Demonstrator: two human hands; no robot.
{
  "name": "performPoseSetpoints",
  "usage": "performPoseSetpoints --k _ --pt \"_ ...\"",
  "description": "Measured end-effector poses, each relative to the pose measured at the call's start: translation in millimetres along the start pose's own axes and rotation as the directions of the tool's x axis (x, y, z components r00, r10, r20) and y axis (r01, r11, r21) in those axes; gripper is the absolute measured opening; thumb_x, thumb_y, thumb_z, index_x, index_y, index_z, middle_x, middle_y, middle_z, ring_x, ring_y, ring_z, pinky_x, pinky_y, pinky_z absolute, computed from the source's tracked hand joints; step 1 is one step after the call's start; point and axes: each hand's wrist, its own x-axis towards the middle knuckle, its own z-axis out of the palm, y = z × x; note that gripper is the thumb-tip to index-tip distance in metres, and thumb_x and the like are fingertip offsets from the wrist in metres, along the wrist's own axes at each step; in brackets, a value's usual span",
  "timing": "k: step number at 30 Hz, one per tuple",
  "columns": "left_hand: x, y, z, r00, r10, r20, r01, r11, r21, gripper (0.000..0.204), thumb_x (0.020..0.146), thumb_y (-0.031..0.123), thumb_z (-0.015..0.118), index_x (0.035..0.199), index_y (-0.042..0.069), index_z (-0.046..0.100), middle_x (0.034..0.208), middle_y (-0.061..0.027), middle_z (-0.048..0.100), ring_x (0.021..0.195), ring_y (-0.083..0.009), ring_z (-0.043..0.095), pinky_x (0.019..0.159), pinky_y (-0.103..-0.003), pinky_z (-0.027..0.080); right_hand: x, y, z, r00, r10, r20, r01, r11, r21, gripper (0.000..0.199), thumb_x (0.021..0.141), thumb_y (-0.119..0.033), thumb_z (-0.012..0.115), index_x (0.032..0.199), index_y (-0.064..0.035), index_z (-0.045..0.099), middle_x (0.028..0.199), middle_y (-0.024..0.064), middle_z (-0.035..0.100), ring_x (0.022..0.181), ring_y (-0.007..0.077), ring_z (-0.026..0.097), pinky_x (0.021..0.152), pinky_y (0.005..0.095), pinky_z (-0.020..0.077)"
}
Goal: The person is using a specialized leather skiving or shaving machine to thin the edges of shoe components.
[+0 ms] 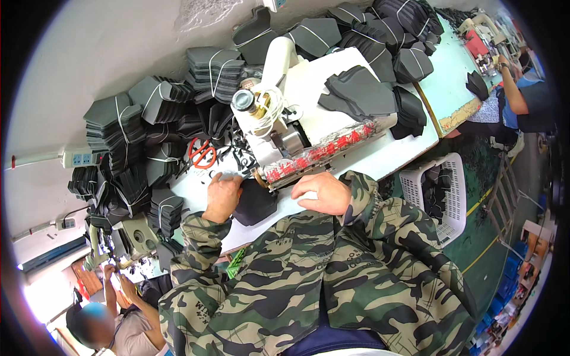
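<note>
My left hand (223, 194) is curled at the left edge of a dark, flat cut piece (256, 203), fingers closed and fingertips partly hidden. The piece lies against the front left end of a cream table machine (288, 144), which has a worn red-and-silver front strip (320, 151). My right hand (324, 193) hovers by the machine's front edge, its thumb apart from the bent fingers and nothing visible between them. Red-handled scissors (202, 154) lie beyond my left hand among dark scraps (240, 155). Loose grey cut pieces (359, 94) rest on the machine's top.
Tied stacks of dark pieces (214, 70) line the wall side. A white plastic basket (452, 199) holding dark pieces stands on the floor at right. One co-worker (113, 329) sits at lower left by another machine; a second person's arm (514, 89) reaches in at upper right.
</note>
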Motion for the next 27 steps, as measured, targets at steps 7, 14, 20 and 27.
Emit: performPoseSetpoints --k 7,14,20,27 --pt "39.8 42.6 -78.6 0.898 0.400 0.185 -0.085 0.568 -0.819 0.018 0.085 0.015 0.060 0.094 -0.001 0.056 0.075 -0.0122 0.058 0.069 -0.0237 0.057 0.065 -0.037 0.044 4.8 -4.0 -13.6 1.000 -0.011 -0.003 0.011 0.995 0.096 0.024 0.068 -0.006 0.062 0.092 -0.0068 0.066 0.101 0.0149 0.063 0.092 0.0295 0.061 0.083 0.0358 0.0477" --pt "65.9 28.2 -76.0 0.763 0.105 0.638 0.538 0.444 -0.716 0.024 0.096 0.014 0.040 0.105 -0.002 0.056 0.077 -0.0039 0.057 0.052 -0.0092 0.058 0.043 -0.021 0.049 19.1 2.0 -8.2 0.865 -0.022 -0.501 -0.091 0.976 -0.199 0.024 0.070 -0.006 0.063 0.095 -0.0055 0.065 0.086 0.0135 0.063 0.077 0.0311 0.061 0.069 0.0362 0.0497" --pt "100.4 35.1 -87.5 0.743 0.108 0.660 0.548 0.468 -0.694 0.023 0.095 0.015 0.042 0.106 0.001 0.057 0.059 -0.0028 0.055 0.041 -0.0070 0.050 0.037 -0.020 0.039 23.9 -5.8 -29.9 0.919 -0.047 -0.392 -0.115 0.917 -0.382 0.023 0.070 -0.012 0.061 0.092 -0.0078 0.065 0.086 0.0134 0.063 0.080 0.0321 0.062 0.070 0.0387 0.0494" --pt "83.3 70.4 -62.5 0.870 -0.017 0.493 0.473 0.311 -0.824 0.025 0.096 0.015 0.041 0.089 -0.006 0.053 0.056 -0.0095 0.056 0.036 -0.0144 0.049 0.034 -0.025 0.039 42.0 -20.2 -86.6 0.995 0.090 0.037 -0.047 0.776 -0.629 0.019 0.066 -0.005 0.058 0.082 -0.0076 0.068 0.077 0.0125 0.066 0.077 0.0324 0.063 0.067 0.0404 0.0505"
